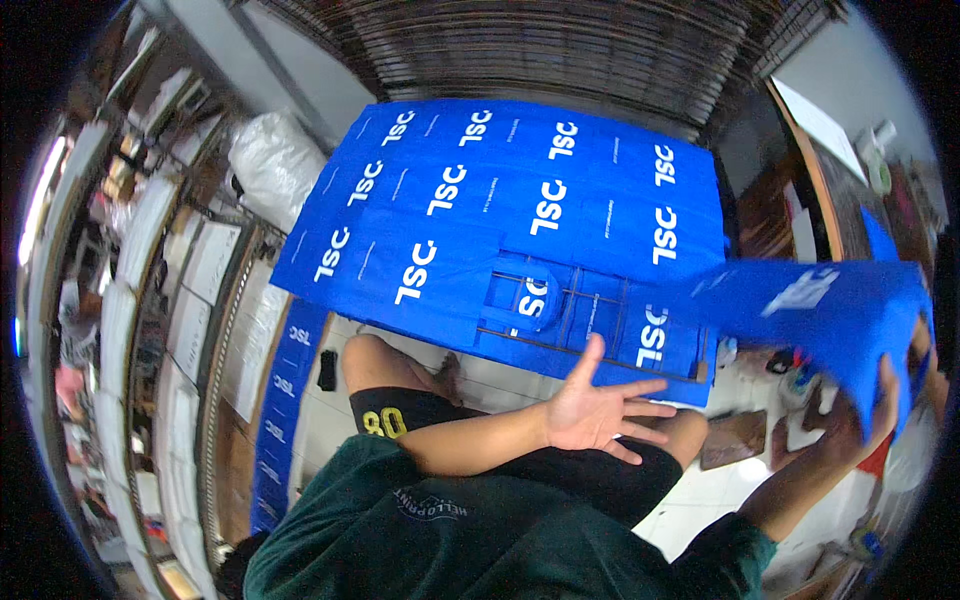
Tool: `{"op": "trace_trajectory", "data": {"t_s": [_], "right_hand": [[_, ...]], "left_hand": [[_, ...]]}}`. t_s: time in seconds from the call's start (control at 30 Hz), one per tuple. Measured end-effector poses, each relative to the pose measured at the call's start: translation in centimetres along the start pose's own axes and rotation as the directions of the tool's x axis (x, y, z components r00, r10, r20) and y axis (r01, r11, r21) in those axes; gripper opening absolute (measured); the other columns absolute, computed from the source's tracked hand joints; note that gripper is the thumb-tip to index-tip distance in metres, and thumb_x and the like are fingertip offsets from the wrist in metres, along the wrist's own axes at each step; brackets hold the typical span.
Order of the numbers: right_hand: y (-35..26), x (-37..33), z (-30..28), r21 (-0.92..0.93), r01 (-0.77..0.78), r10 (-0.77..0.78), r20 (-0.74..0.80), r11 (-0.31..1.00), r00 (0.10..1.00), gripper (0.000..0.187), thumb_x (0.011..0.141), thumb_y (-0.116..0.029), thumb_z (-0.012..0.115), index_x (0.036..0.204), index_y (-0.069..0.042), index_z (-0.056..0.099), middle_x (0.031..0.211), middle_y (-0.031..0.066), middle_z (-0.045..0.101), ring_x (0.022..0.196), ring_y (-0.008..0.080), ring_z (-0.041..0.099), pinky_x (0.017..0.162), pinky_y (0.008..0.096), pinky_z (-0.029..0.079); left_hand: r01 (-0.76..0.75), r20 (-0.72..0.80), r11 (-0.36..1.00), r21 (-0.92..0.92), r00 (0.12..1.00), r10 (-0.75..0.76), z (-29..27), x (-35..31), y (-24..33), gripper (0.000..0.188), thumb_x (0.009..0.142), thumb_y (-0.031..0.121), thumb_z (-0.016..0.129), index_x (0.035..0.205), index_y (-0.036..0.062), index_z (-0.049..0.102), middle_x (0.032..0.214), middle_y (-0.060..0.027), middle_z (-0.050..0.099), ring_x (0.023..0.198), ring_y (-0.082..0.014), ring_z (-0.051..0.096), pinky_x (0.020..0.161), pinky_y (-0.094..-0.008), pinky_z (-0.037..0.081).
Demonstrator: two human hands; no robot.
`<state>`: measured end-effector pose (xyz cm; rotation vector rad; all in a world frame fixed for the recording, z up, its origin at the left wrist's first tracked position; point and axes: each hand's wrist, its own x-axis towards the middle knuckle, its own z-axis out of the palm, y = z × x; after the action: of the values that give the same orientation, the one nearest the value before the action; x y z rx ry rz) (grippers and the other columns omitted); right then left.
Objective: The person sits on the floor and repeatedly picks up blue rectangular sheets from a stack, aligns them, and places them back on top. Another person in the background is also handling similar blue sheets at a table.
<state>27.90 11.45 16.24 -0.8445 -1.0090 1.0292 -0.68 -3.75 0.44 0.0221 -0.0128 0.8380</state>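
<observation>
Closest to us lies our dark green shirt (500, 550), nearer than the wire frame (569, 310), which sits among printed blue sheets (490, 195). Between shirt and frame, our left hand (605, 412) has its fingers spread wide, with nothing held. To the right of the frame, our right hand (885, 400) has its fingers closed around the edge of a raised blue piece (835, 310), which bends and droops. Its far end overlaps the frame's right side in our view; we cannot tell whether they touch.

We judge that a hard pull could drag the frame askew if the material catches on a rod, since neither hand steadies it. Loose layers around the frame could slide or crease from the same tug. Should our right fingers slacken, the piece could drop onto the cluttered floor (690, 500), to the frame's lower right.
</observation>
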Motion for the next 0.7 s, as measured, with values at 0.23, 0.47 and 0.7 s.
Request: {"op": "trace_trajectory", "data": {"t_s": [0.23,0.47,0.7], "right_hand": [[1.3,-7.5,8.8,0.019,-0.267,0.234,0.422,0.964,0.876,0.07,0.069,-0.013,0.057,0.133,0.003,0.032,0.11,0.0171,0.055,0.097,0.0262,0.055,0.09,0.0376,0.043],[4.7,-9.2,15.7,-0.131,-0.319,0.339,0.522,0.939,0.783,0.079,0.064,-0.011,0.059,0.137,-0.001,0.03,0.115,0.0133,0.053,0.099,0.0251,0.053,0.092,0.0352,0.041],[18.0,-13.3,13.4,-0.392,-0.246,0.409,0.415,0.886,0.813,0.078,0.071,0.0,0.065,0.14,-0.008,0.03,0.127,0.0129,0.046,0.108,0.0223,0.048,0.096,0.0342,0.035]], "left_hand": [[-0.395,-0.374,0.862,0.318,0.783,0.497,-0.6,-10.4,4.5,0.053,0.087,0.035,0.048,0.132,0.0081,0.038,0.119,-0.013,0.055,0.1,-0.0239,0.058,0.078,-0.0341,0.051],[-0.553,-0.317,0.502,0.665,0.4,0.86,3.4,-16.8,8.8,0.056,0.078,0.008,0.048,0.133,0.0096,0.04,0.112,-0.0051,0.058,0.085,-0.0144,0.059,0.058,-0.0243,0.047],[0.029,-0.092,0.091,0.995,0.033,0.995,-3.5,-21.2,9.9,0.049,0.08,0.004,0.055,0.129,0.007,0.047,0.096,-0.005,0.061,0.07,-0.0066,0.054,0.05,-0.0233,0.045]]}}
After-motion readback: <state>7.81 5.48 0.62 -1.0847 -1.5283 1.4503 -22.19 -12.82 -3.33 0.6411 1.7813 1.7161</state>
